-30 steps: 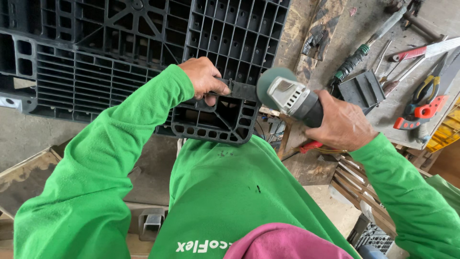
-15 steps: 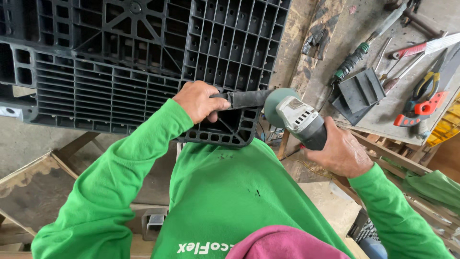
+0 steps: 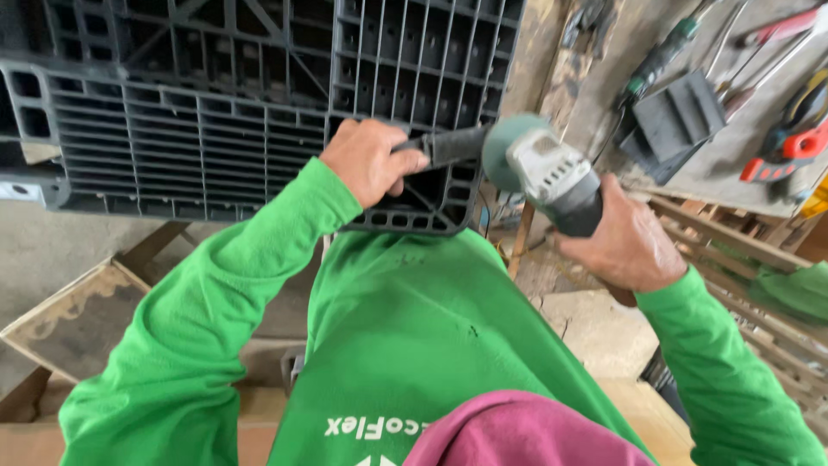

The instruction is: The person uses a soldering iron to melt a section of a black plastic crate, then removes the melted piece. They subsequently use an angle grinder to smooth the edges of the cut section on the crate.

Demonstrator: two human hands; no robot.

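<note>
An angle grinder [image 3: 548, 173] with a grey-green head and dark body is held in front of my chest. My right hand [image 3: 625, 246] grips its body from behind. My left hand [image 3: 369, 162] is closed around the black side handle [image 3: 453, 145] that sticks out to the left of the head. The grinder's round guard sits just off the right edge of a large black plastic pallet [image 3: 216, 129], near its lower right corner. Both arms wear bright green sleeves.
A workbench [image 3: 690, 173] at the upper right carries screwdrivers [image 3: 660, 56], a dark plastic piece [image 3: 673, 121] and red-handled pliers [image 3: 793, 142]. Wooden slats [image 3: 733, 250] lie at the right. A wooden frame [image 3: 78, 319] sits on the floor at the lower left.
My left hand shifted from the pallet's edge onto the grinder's side handle. The grinder moved slightly left and lower, closer to the pallet's corner.
</note>
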